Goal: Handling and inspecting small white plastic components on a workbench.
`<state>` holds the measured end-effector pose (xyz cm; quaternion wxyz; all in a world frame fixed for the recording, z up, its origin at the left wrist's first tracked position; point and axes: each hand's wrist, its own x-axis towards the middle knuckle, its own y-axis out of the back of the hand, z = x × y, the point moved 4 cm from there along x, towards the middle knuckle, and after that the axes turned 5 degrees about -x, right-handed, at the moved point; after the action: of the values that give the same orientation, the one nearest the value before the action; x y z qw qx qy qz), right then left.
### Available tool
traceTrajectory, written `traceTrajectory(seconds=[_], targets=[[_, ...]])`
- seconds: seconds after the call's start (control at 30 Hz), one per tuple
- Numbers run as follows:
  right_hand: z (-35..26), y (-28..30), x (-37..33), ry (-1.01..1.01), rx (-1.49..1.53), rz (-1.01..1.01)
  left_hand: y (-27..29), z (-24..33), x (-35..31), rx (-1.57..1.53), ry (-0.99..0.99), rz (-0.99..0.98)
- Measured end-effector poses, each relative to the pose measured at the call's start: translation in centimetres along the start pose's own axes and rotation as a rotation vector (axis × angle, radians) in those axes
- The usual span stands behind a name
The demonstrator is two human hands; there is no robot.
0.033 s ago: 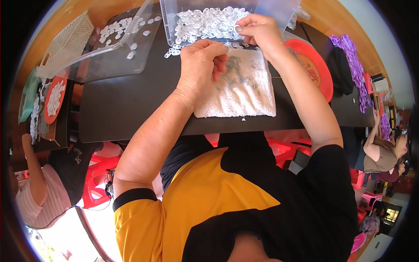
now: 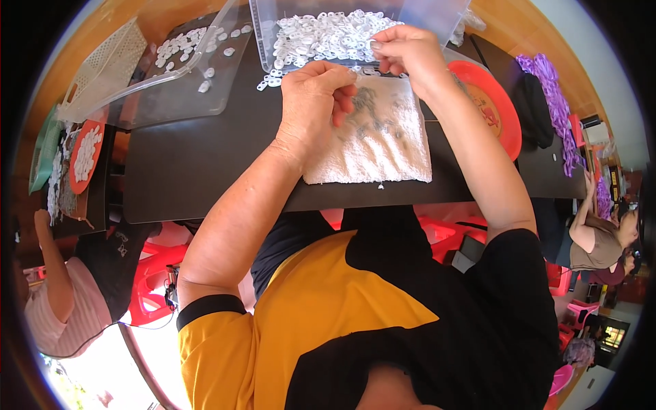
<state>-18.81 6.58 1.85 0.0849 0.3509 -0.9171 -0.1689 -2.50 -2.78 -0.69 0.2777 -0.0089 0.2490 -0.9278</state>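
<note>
While white pieces lie heaped beyond, both hands are pinched, on what I cannot tell.

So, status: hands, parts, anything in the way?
Left hand half-curled over white terry towel; right hand near small white oval pieces; grips unclear. Pieces heaped in clear rectangular plastic bin. Round red tray partly behind right forearm; no obstruction seen.

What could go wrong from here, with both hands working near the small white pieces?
The left hand is close to loose white pieces outside the clear plastic bin, so it might scatter them. The right hand appears pinched; if its fingers hold a piece, that could slip. The right forearm overlaps the red round tray in view and might bump it.
</note>
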Motion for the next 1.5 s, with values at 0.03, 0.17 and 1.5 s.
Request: traceTrajectory(seconds=[0.03, 0.17, 1.5], targets=[[-0.3, -0.1, -1.1, -0.002, 0.005, 0.000, -0.1, -0.1, 0.0, 0.005, 0.002, 0.001], [0.3, -0.7, -3.9, -0.068, 0.324, -0.080, -0.6, 0.0, -0.4, 0.057, -0.095, -0.001], [-0.2, 0.1, -5.7, 0.073, 0.407, -0.307, -2.1, 0.4, -1.1, 0.291, -0.269, -0.229]])
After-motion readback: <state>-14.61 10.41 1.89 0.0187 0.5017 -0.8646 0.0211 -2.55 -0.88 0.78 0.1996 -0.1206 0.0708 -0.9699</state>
